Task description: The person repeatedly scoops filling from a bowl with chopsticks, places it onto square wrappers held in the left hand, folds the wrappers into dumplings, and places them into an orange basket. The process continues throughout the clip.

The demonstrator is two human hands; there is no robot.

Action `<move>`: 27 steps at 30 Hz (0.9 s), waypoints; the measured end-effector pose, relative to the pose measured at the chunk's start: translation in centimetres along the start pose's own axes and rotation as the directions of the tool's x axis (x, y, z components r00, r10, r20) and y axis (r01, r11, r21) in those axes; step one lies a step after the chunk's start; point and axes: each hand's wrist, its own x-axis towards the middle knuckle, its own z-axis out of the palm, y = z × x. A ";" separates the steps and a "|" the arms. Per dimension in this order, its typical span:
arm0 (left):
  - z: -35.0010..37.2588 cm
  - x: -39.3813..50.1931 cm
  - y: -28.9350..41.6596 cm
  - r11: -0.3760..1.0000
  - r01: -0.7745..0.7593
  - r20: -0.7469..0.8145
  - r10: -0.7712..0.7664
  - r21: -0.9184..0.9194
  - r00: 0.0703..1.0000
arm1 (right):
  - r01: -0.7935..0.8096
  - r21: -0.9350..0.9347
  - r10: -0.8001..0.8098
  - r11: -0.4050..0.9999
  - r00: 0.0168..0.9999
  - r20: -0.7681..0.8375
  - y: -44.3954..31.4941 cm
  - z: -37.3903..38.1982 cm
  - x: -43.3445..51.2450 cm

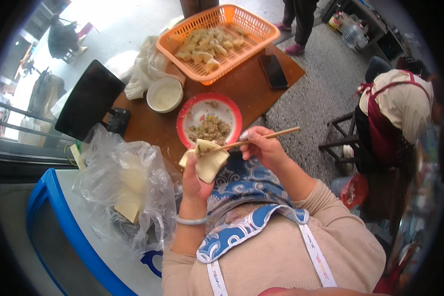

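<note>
My left hand (197, 183) holds several pale yellow dough wrappers (211, 162), fanned out a little, near the table's front edge. In my right hand (262, 144) is a pair of wooden chopsticks (277, 134); their tips touch the top wrapper, where a bit of filling shows. Just beyond the wrappers, a red-rimmed white bowl (185, 107) contains minced filling (211, 127) with green bits. Further back, an orange plastic basket (222, 76) holds many folded dumplings (203, 46). A small white bowl (165, 94) stands left of the red-rimmed one.
A clear plastic bag (148, 177) with more wrappers (127, 209) lies at the left. Behind it stands a black screen on a stand (90, 101). A phone (273, 72) rests on the wooden table (261, 100). Another person (396, 107) sits at the right; someone's legs (299, 22) are beyond the table.
</note>
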 end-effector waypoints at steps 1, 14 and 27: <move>0.0 0.4 0.0 0.995 -0.041 -0.083 0.049 0.093 0.995 | 0.015 -0.048 -0.014 0.999 0.999 0.032 -0.2 0.3 -0.3; -1.3 0.3 0.7 0.988 0.074 -0.197 -0.046 0.137 0.979 | 0.024 -0.297 0.006 0.954 0.995 0.098 -1.2 1.1 -0.1; -4.5 0.4 2.6 0.999 0.040 -0.218 -0.034 0.026 0.975 | 0.295 -0.533 0.005 0.793 0.872 0.490 -2.7 4.2 2.2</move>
